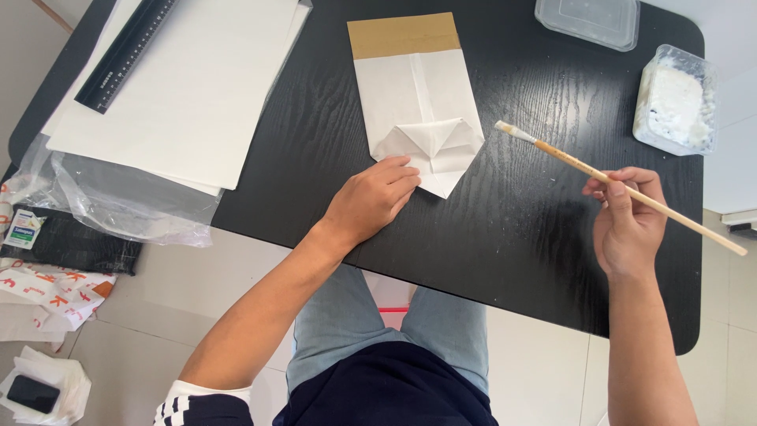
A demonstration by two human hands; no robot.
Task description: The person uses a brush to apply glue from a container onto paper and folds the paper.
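Head view looks straight down on a black counter with a wood-grain surface. At its middle lies a white paper bag, flat, with a brown band across its far end and its near end folded into a pointed flap. The left hand rests on the counter at the near left edge of that flap, its fingers held close together and pressing down on the paper's corner; they grip nothing.

To the right, the right hand hovers above the counter, well apart from the bag. Its fingers pinch a long wooden brush near the middle of the handle. The brush slants from the near right up to the far left, and its pale bristle tip hangs just beside the right corner of the folded flap, not touching it as far as can be told.

At the far right edge of the counter stands a clear plastic tub holding white paste, with a clear lid lying to its left. On the far left a stack of white paper sheets carries a black ruler, and crumpled clear plastic wrap hangs over the counter's left edge. Printed paper and a dark bag lie on the tiled floor below.
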